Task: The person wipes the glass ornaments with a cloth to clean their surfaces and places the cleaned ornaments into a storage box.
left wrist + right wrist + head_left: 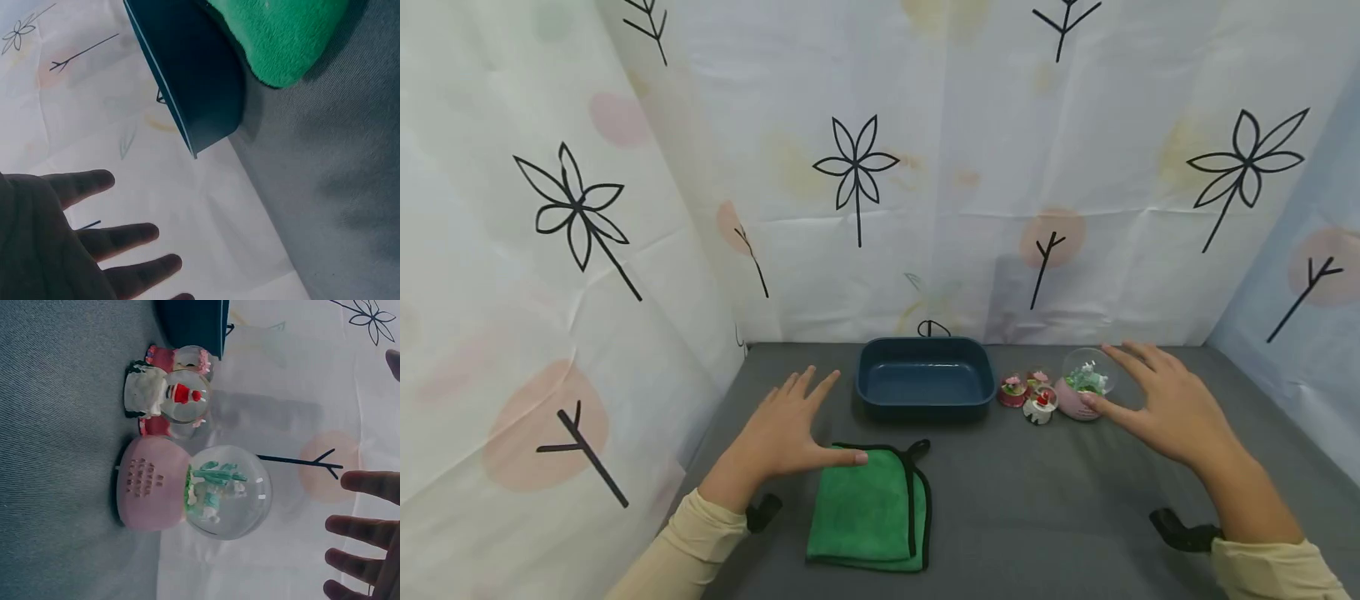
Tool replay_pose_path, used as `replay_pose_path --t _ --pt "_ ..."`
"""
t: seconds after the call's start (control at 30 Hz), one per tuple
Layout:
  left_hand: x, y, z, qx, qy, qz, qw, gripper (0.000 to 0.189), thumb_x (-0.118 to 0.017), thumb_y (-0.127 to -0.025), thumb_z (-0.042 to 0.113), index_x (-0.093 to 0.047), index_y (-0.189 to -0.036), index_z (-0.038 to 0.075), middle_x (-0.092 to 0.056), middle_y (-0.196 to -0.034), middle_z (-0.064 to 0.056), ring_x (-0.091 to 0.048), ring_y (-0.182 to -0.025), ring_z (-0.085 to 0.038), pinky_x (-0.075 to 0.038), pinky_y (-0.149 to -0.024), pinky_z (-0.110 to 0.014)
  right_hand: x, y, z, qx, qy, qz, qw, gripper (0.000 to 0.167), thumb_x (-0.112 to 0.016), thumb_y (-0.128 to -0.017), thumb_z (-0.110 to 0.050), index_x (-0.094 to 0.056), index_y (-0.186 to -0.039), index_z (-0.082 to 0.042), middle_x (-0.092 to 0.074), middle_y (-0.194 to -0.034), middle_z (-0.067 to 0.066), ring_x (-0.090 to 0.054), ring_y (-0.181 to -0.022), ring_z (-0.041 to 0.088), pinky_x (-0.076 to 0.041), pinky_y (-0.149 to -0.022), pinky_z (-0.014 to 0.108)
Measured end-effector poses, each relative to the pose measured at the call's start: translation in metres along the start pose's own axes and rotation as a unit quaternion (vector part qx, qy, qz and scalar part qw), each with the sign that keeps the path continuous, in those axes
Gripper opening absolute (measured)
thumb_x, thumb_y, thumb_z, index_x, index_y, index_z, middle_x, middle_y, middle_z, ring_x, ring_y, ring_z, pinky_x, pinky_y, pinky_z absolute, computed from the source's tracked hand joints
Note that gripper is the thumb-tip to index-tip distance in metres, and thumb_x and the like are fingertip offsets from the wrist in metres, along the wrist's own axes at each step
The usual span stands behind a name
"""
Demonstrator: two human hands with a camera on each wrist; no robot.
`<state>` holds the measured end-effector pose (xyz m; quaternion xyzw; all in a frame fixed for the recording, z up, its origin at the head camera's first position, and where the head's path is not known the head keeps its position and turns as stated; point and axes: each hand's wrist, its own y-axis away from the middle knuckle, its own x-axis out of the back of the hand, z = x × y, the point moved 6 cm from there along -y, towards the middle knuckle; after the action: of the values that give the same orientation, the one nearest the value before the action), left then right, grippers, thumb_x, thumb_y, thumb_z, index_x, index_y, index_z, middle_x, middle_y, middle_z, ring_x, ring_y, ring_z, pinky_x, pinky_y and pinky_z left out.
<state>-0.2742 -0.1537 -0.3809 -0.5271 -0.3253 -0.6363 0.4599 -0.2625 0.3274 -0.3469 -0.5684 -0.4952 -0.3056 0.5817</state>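
My left hand point(778, 437) hovers with spread fingers, its thumb overlapping the top edge of a folded green cloth point(865, 508) with black trim. On the right, my other hand point(1172, 408) is held with fingers apart beside a large snow globe point(1084, 385). That globe has a pink base point(153, 484) and a clear dome over green plants and small white figures. To its left cluster three small snow globes; the front one point(1041, 403) has a white base and a red figure inside. Neither hand holds anything.
A dark blue rectangular dish point(925, 407) stands at the back of the grey table point(1022, 508), left of the small globes. White patterned fabric point(940, 275) hangs behind the table and along both sides. Black straps point(1183, 533) show at my wrists.
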Motion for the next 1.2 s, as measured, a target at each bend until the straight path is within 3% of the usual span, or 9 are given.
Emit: replay_pose_path --t 0.2,0.37,0.53,0.7,0.8,1.03,1.2 --pt "-0.010 0.004 0.001 -0.018 0.024 0.006 0.9995 0.124 -0.066 -0.072 0.094 -0.030 -0.169 0.025 -0.039 -0.167 -0.024 -0.042 -0.153 -0.046 -0.031 -0.123 -0.072 -0.004 0.003 0.004 0.000 -0.039 0.053 0.9978 0.093 -0.090 -0.079 -0.056 -0.056 -0.151 -0.008 -0.054 -0.147 0.030 -0.049 -0.128 0.059 -0.043 -0.091 0.080" --pt "-0.022 0.009 0.001 -0.023 0.041 0.009 0.9989 0.126 -0.066 -0.070 0.096 -0.033 -0.168 0.024 -0.044 -0.164 -0.022 -0.046 -0.151 -0.042 -0.035 -0.123 -0.068 -0.017 0.002 0.015 -0.028 -0.098 0.046 0.9938 0.099 -0.093 -0.079 -0.048 -0.048 -0.157 -0.007 -0.049 -0.150 0.034 -0.044 -0.132 0.062 -0.040 -0.092 0.083" --pt "-0.036 0.013 0.008 -0.032 0.076 -0.024 0.9963 0.126 -0.070 -0.068 0.095 -0.032 -0.168 0.029 -0.039 -0.169 -0.017 -0.042 -0.153 -0.043 -0.040 -0.118 -0.070 -0.026 0.002 0.029 -0.050 -0.164 0.052 0.9838 0.102 -0.092 -0.083 -0.036 -0.037 -0.163 -0.004 -0.043 -0.154 0.038 -0.044 -0.131 0.062 -0.041 -0.093 0.080" --pt "-0.046 0.016 0.017 -0.057 0.108 -0.062 0.9905 0.127 -0.076 -0.065 0.092 -0.027 -0.168 0.038 -0.033 -0.172 -0.014 -0.040 -0.154 -0.043 -0.043 -0.114 -0.072 -0.029 0.003 0.034 -0.056 -0.193 0.065 0.9775 0.099 -0.092 -0.084 -0.030 -0.037 -0.163 -0.003 -0.042 -0.154 0.037 -0.045 -0.131 0.061 -0.043 -0.096 0.078" --pt "-0.053 0.018 0.022 -0.079 0.114 -0.076 0.9874 0.127 -0.079 -0.064 0.090 -0.027 -0.168 0.040 -0.032 -0.172 -0.015 -0.040 -0.155 -0.041 -0.044 -0.114 -0.070 -0.034 0.001 0.038 -0.065 -0.209 0.057 0.9742 0.100 -0.091 -0.086 -0.030 -0.035 -0.164 -0.003 -0.041 -0.154 0.038 -0.042 -0.136 0.060 -0.043 -0.100 0.078" --pt "-0.064 0.023 0.037 -0.135 0.093 -0.108 0.9807 0.131 -0.086 -0.060 0.085 -0.033 -0.167 0.030 -0.032 -0.171 -0.019 -0.035 -0.157 -0.044 -0.040 -0.120 -0.068 -0.050 -0.002 0.047 -0.092 -0.259 0.003 0.9616 0.108 -0.086 -0.092 -0.030 -0.016 -0.169 -0.001 -0.031 -0.158 0.044 -0.036 -0.140 0.065 -0.041 -0.102 0.080" --pt "-0.066 0.022 0.042 -0.144 0.069 -0.109 0.9812 0.134 -0.090 -0.058 0.081 -0.037 -0.166 0.023 -0.036 -0.169 -0.019 -0.039 -0.155 -0.043 -0.042 -0.119 -0.067 -0.058 -0.004 0.053 -0.105 -0.281 -0.016 0.9539 0.111 -0.084 -0.094 -0.029 -0.009 -0.169 -0.001 -0.026 -0.161 0.044 -0.035 -0.140 0.069 -0.039 -0.105 0.080"
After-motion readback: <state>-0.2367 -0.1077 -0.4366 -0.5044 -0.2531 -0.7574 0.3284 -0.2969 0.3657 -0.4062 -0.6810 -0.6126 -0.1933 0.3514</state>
